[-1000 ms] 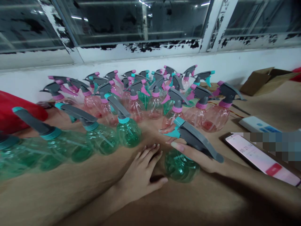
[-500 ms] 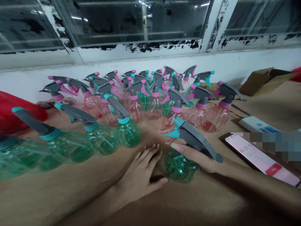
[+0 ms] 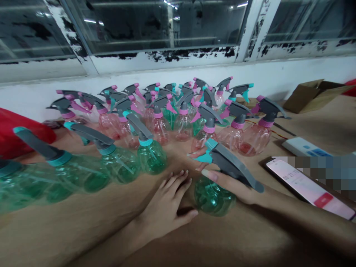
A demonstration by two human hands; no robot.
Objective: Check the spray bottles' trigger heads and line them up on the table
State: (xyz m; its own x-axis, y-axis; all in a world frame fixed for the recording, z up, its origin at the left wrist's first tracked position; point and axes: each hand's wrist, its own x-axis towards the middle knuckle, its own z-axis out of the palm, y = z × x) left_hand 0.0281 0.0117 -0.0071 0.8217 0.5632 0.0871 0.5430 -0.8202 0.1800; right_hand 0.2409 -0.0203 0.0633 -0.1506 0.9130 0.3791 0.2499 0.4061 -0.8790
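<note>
I have my right grip (image 3: pixel 236 187) clasped around the green spray bottle (image 3: pixel 213 200), its axis upright, nozzle (image 3: pixel 210 144) pointing away and leftward. My left grip (image 3: pixel 165 204) lies unclenched on the bench (image 3: pixel 80 215).

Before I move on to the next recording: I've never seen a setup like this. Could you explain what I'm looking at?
There is no robot here: these are a person's two bare hands, seen by a camera on their head that looks forward and down. The right hand grips a green spray bottle around its trigger head. The left hand lies beside it on the table, holding nothing. More green bottles stand to the left, and pink bottles farther back. A phone lies at right, with a cardboard box beyond.
</note>
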